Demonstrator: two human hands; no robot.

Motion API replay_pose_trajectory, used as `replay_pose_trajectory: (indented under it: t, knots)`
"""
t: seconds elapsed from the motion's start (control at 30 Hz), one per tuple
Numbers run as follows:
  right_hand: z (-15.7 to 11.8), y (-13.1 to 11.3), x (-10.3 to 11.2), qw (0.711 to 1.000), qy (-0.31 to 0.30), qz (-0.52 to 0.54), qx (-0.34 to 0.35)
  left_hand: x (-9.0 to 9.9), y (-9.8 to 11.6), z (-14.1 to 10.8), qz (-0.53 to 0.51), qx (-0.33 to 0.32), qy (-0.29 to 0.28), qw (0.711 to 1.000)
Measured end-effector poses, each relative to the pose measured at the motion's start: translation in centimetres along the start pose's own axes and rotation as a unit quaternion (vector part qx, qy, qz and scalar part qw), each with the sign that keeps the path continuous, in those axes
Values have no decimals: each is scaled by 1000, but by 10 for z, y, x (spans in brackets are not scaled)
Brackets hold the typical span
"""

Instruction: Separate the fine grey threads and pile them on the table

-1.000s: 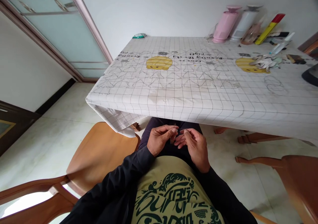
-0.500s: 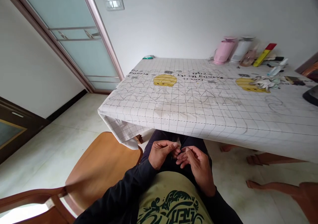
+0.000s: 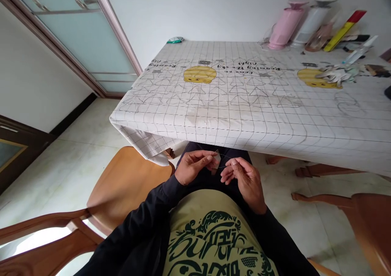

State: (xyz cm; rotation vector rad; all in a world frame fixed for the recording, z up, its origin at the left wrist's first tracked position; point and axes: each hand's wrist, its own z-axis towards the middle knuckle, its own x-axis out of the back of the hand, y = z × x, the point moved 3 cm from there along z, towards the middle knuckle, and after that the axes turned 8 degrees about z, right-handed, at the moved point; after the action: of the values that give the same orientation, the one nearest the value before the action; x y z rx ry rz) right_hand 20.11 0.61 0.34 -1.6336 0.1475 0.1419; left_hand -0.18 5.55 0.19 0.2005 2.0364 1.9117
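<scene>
**Left hand (image 3: 195, 166) and right hand (image 3: 248, 181) joined by a thin, dark, thread-like strand (image 3: 225, 156)**

Seen from above, a seated person's 2 hands hover over a lap in dark cloth trousers (image 3: 243, 153), just outside the near edge of a table in a white, grid-printed cloth (image 3: 171, 119). The left thumb and index finger are pressed together on a small, pale, flat piece (image 3: 218, 159); its material is too small to tell. The right thumb and index finger appear to pinch the strand, while the other right fingers curl loosely, slightly spread. The strand bridges the gap between the hands; whether it is thread or wire is unclear. Fingertip grips probably suit pieces this slight, and holding the hands low and close to the body likely steadies them.

At the table's far right, a pink plastic cylinder (image 3: 285, 26) and a white plastic cylinder (image 3: 312, 23) stand near the wall, perhaps to keep them out of the way. Nearer lies a crumpled, off-white cloth item (image 3: 339, 75), possibly a glove. At left, a brown wooden chair seat (image 3: 125, 182) sits partly under the cloth's hanging corner.
</scene>
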Motion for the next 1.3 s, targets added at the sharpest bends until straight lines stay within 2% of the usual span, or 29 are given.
replay_pose_trajectory:
  t: [0.27, 0.5, 0.63, 0.83, 1.13, 1.3]
  knots:
    - [-2, 8, -1, 1000, 2, 3, -3, 2, -1, -1, -4, 20, -56, 998]
    - [-8, 13, -1, 995, 65, -60, 49, -4, -9, -1, -33, 47, -49, 997]
    - [-10, 13, -5, 995, 56, -58, 65, -9, -12, 1, -72, 64, -30, 995]
    - [-11, 12, -11, 998, 36, -19, 50, -19, -18, 4, -150, 92, 15, 984]
    - [-15, 14, -21, 999, -20, 9, 25, -23, -20, 2, -212, 98, 4, 972]
    - [-17, 17, -24, 999, -35, 11, 17, -22, -25, -1, -238, 113, 21, 964]
